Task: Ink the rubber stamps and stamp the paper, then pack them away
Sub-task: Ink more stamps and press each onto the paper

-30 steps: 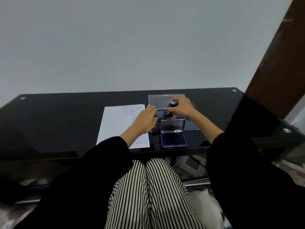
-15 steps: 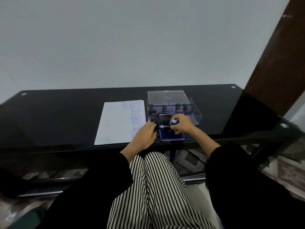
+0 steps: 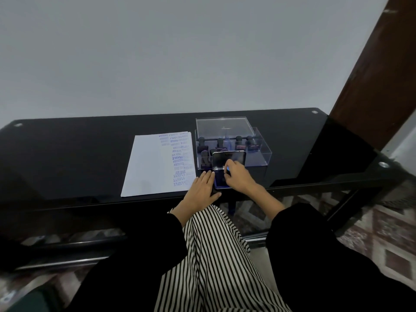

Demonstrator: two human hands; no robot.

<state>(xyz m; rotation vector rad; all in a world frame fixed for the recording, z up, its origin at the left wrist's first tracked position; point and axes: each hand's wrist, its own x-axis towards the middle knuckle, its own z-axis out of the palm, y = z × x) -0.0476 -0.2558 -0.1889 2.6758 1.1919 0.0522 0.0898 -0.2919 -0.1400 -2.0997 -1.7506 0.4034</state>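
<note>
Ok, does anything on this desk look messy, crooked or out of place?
Nothing spilled or broken. The one untidy thing is the paper: its imprints crowd the right edge, overlapping, and the lowest SAMPLE sits slanted. The right hand holds a stamp on the open ink pad.

Right grip (image 3: 239, 180) pinches a blue-topped stamp (image 3: 227, 169), seemingly on the ink pad (image 3: 219, 183); left grip (image 3: 201, 188) rests flat beside it.

Dim, soft light; wide-angle edge warping

Home room; patterned rug (image 3: 387, 251); glass desk (image 3: 67, 158)
</note>
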